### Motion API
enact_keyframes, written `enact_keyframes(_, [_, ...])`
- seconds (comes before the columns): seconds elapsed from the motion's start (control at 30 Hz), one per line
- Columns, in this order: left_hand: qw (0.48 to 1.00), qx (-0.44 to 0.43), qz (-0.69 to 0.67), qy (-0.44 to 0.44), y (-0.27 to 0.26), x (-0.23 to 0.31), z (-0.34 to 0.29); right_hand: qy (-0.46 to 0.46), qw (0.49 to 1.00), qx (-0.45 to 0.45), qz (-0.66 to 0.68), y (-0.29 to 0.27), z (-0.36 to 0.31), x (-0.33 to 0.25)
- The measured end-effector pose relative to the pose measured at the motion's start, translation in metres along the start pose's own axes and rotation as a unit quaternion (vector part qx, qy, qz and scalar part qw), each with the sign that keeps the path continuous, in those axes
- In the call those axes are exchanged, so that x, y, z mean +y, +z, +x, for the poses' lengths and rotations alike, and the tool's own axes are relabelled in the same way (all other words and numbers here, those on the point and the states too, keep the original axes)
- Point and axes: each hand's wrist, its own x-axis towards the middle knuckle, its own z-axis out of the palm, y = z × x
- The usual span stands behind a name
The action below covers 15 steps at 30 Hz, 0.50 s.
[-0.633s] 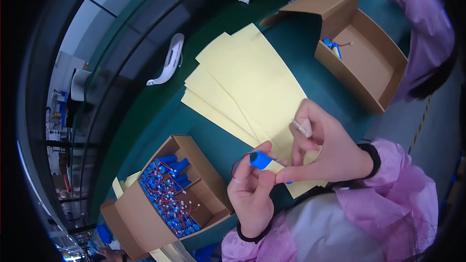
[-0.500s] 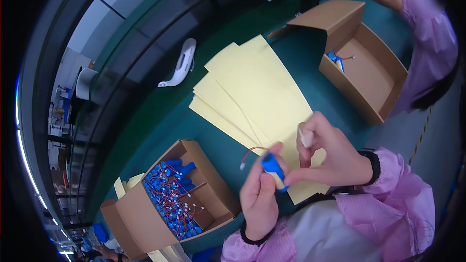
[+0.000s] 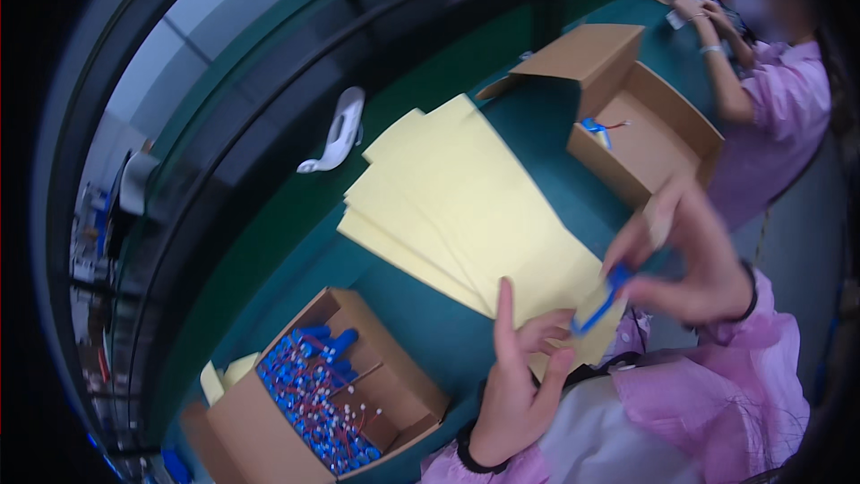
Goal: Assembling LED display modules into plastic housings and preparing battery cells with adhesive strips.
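My right hand (image 3: 694,255) pinches a blue battery pack (image 3: 614,280) with a pale yellow patch on its side, over the front end of the yellow sheets (image 3: 466,188). The pack is blurred by motion. A whitish covering shows on one of that hand's fingers. Just left of the pack, my left hand (image 3: 520,381) has its fingers spread and holds nothing. To its left, an open cardboard box (image 3: 408,381) holds many blue battery packs (image 3: 313,394) with red wires and white connectors.
At the right rear is another open cardboard box (image 3: 667,139) with a blue pack (image 3: 595,132) inside. Beyond it a co-worker in a pink sleeve (image 3: 778,90) handles something small. A curved white plastic part (image 3: 340,130) lies past the sheets on the green table (image 3: 313,251).
The battery pack has passed from my left hand to my right, which has moved rightward and away. My left fingers have opened. The co-worker's arm has drawn back, and the view has shifted.
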Motion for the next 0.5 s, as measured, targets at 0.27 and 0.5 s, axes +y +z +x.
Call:
enact_keyframes(0.27, [0.998, -0.039, -0.037, 0.03, -0.019, 0.006, -0.004, 0.108, 0.931, 0.139, -0.321, -0.088, 0.02, 0.038])
enact_keyframes(0.5, [0.998, 0.027, -0.025, 0.045, -0.017, 0.008, -0.012, 0.094, 0.831, -0.026, -0.548, -0.063, 0.066, 0.002])
